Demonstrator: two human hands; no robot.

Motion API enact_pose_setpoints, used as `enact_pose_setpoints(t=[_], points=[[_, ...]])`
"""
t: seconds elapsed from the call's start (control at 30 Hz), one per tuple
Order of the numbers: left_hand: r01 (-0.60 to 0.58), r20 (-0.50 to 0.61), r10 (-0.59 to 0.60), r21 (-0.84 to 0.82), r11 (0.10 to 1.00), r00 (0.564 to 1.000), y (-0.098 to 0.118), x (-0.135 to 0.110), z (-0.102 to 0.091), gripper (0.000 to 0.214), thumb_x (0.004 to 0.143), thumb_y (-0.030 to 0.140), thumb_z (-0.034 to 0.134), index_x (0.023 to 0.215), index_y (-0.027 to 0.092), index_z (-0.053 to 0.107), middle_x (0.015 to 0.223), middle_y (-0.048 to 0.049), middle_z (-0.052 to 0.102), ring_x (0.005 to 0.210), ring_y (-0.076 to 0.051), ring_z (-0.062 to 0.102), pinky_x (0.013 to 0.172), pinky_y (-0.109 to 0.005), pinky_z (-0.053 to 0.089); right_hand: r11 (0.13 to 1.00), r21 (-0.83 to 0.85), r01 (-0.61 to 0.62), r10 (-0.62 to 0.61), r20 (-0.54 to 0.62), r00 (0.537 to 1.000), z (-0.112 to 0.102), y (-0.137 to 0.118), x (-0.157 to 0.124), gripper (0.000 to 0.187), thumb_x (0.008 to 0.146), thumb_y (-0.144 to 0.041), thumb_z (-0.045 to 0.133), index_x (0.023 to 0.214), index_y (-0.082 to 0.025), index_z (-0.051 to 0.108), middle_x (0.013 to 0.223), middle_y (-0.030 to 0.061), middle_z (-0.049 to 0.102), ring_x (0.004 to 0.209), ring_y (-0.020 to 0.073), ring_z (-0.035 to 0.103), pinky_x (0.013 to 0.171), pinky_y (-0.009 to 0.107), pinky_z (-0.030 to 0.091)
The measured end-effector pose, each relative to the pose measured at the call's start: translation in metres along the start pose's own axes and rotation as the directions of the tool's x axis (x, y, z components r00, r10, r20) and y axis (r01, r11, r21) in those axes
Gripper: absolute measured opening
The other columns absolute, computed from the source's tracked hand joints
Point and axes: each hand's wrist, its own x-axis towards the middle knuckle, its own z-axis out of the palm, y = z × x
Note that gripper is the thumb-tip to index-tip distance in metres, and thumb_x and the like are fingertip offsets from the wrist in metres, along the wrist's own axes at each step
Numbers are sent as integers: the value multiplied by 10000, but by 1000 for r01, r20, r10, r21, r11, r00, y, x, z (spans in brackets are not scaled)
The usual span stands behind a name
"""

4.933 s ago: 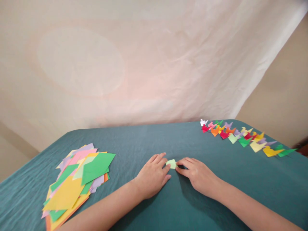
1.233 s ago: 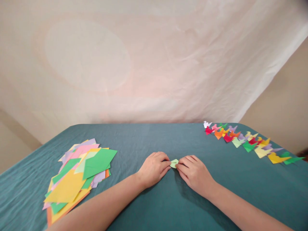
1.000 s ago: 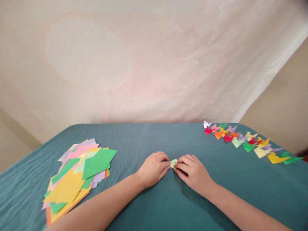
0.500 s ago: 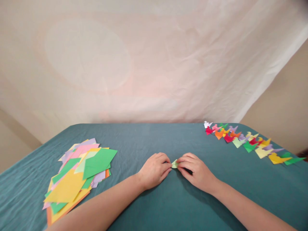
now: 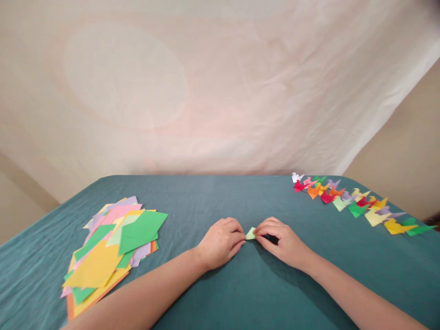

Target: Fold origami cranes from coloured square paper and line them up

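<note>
A small piece of folded light green paper (image 5: pixel 250 233) is between my two hands, low over the middle of the table. My left hand (image 5: pixel 222 243) pinches its left end with the fingertips. My right hand (image 5: pixel 277 239) has thumb and fingers closed on its right end, with a gap showing between thumb and fingers. Fingertips cover both ends of the paper, so its full folded shape is hidden.
A loose pile of coloured paper sheets (image 5: pixel 96 263) lies on the left of the teal tablecloth (image 5: pixel 213 197). Rows of small folded paper birds (image 5: pixel 340 203) in several colours stand at the right. Behind the table hangs a pale cloth (image 5: pixel 220 91).
My right hand has shifted slightly to the right, and more of the light green paper shows between the fingers. My left hand has barely moved.
</note>
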Motion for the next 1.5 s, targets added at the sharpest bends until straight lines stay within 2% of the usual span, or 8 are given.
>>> enact_pose_setpoints(t=[0.13,0.47,0.6,0.7,0.83,1.03,1.5], points=[[-26,4,26,11,1000,1000,1,0,-1,201,895,225,440,916,175,633,915,-52,590,916,-175,516,815,-315,401,1000,19,-1,1,14,1000,-1,0,0,133,829,-172,534,848,-223,655,850,23,669,836,164,581,795,325,446],[-52,34,52,4,999,998,2,0,-5,211,890,246,441,920,164,633,939,-64,592,943,-184,519,851,-329,411,992,47,-114,115,-25,993,6,2,1,153,836,-176,522,788,-218,660,837,22,667,823,163,588,777,317,450],[-72,12,72,-9,997,997,5,0,-6,250,894,219,405,1073,165,572,1018,-75,592,997,-191,509,881,-339,405,991,44,-123,125,-36,992,6,3,0,155,838,-193,521,777,-219,662,832,22,673,815,164,598,767,315,458],[-98,47,96,33,995,994,11,0,-9,294,897,251,408,1157,170,517,1073,-78,585,1057,-212,487,921,-368,377,992,42,-116,118,-40,992,6,4,0,155,837,-197,521,767,-216,658,826,25,675,812,166,600,763,315,460],[-69,109,55,132,989,993,23,-1,-11,349,888,368,443,1161,161,504,1075,-86,585,1074,-234,476,955,-399,335,991,44,-125,126,-37,991,6,4,0,157,835,-180,518,762,-212,653,830,25,673,814,165,595,769,314,453],[-51,130,21,232,972,991,29,-1,-8,425,868,443,466,1181,156,481,1091,-89,568,1077,-238,467,975,-391,302,990,49,-133,135,-43,990,7,5,1,152,823,-158,521,750,-206,645,821,22,666,800,161,591,760,312,449],[-42,141,9,229,972,990,28,-1,-8,501,854,501,456,1222,162,436,1097,-90,532,1080,-239,451,949,-375,322,988,43,-148,152,-91,984,11,5,1,118,802,-151,515,727,-192,597,852,39,617,804,161,578,758,312,459]])
